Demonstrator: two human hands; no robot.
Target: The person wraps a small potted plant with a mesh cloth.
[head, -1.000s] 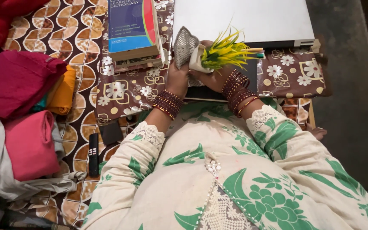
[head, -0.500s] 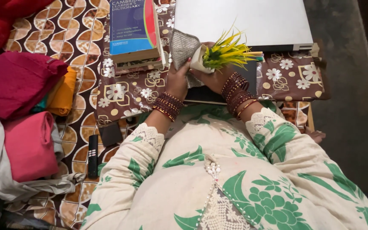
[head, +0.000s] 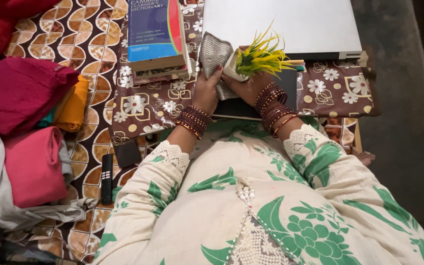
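Even, soft indoor light w/ warm tint, sharp focus, right edge dim, no glare.

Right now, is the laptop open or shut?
Shut: the grey laptop lies flat on the table, lid down, no screen or keys showing.
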